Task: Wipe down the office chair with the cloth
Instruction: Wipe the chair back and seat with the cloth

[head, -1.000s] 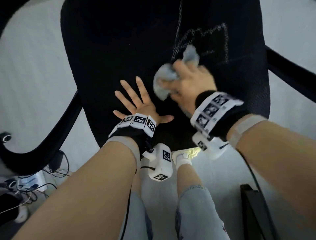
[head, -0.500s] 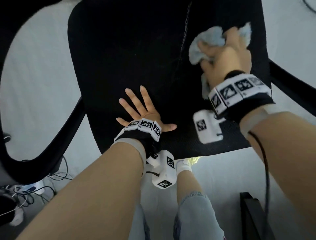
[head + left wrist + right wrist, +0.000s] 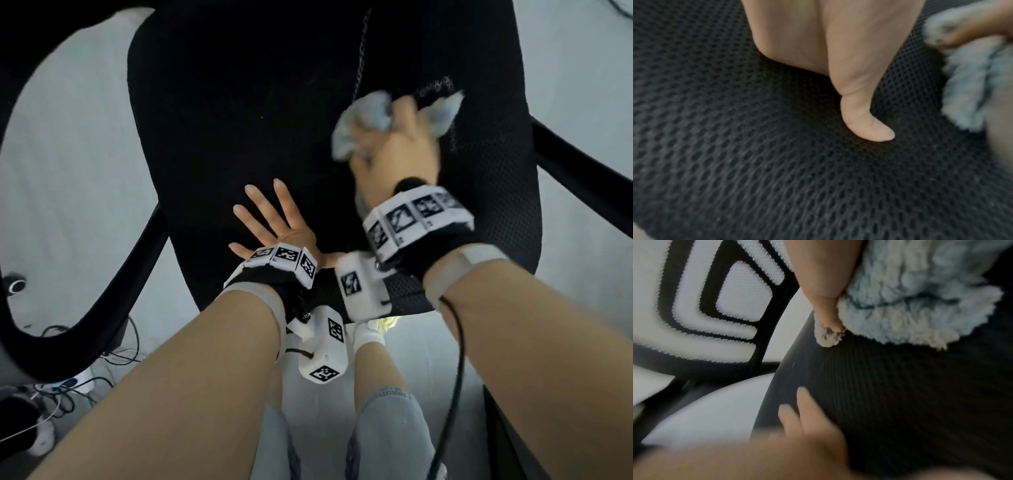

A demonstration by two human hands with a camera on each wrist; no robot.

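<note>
Head view: right hand (image 3: 394, 154) blurred, gripping cloth (image 3: 368, 114); left hand (image 3: 274, 226) flat on seat (image 3: 239, 102).

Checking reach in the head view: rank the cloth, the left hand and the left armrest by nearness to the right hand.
1. cloth, gripped in the right hand.
2. left hand, flat on the seat, nearer the front edge.
3. left armrest, beyond the seat's far side.

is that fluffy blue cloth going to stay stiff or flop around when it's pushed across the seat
Probably floppy: the cloth is bunched in the right hand, with corners spilling out either side. Its fluffy pile looks light, and likely drags rather than slides on the seat's mesh.
</note>
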